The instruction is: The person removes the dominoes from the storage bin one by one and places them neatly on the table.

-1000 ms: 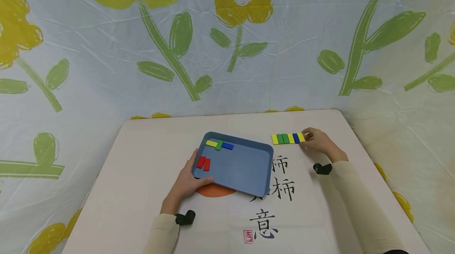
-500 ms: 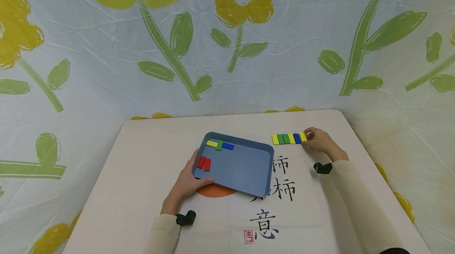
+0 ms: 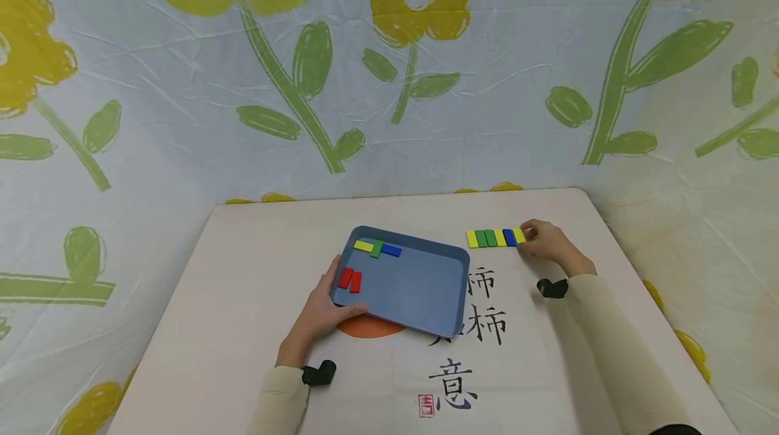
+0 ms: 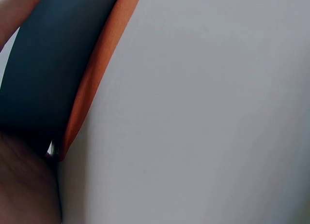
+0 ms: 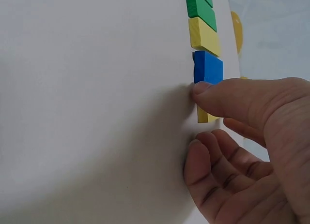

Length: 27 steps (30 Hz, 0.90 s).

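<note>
six blocks [image 3: 490, 238] in a row right of the tray [image 3: 420, 293]. right hand [image 3: 546, 243] nearly closed, pinching the end yellow block [image 5: 202, 116]; left hand [image 3: 319, 311] grips tray corner. best: light pressure, square it to the blue block [image 5: 213, 65].

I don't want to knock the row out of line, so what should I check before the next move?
1. Left hand on the tray: ok, it holds the near left corner.
2. Right hand on the end yellow block: ok, it pinches the block.
3. Row lined up: ok, six blocks lie side by side.
4. End block flush against its blue neighbour: cannot tell, the thumb covers part of the join.
5. All blocks in the row: not ok, five lie in the tray, including two red.
</note>
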Tool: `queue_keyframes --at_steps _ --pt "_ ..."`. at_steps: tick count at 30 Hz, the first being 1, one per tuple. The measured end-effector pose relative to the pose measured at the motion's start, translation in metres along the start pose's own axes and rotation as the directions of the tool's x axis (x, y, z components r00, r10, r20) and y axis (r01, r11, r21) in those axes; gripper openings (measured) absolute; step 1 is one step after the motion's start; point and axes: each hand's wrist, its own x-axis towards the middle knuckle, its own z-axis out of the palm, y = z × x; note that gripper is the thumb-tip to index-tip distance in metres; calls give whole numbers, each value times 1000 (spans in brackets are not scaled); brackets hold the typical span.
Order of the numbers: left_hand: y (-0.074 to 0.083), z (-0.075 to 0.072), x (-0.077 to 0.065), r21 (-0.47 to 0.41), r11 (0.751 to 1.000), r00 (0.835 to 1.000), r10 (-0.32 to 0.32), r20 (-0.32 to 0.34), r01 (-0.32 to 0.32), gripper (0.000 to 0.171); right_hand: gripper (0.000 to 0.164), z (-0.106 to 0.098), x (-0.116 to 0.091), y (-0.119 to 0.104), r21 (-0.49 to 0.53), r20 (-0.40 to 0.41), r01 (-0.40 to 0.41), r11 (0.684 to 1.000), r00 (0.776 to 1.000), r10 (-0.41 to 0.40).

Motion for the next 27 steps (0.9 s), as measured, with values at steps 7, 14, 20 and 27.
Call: queue_keyframes --at_steps 7,14,20,27 --pt "-2 0 1 -4 1000 1000 -2 1 2 112 60 -1 -4 -7 4 -32 9 1000 999 -9" --pt "-2 0 1 -11 1000 1000 6 -1 -6 112 57 0 -9 -35 -3 -148 60 998 987 -59" --pt "-2 -1 2 -17 1000 1000 11 -1 -11 112 56 5 -12 -69 -22 -178 185 982 966 -186" --pt "-1 -1 1 -18 1000 1000 8 1 -8 112 55 27 -15 -107 -20 -114 332 943 936 -332"
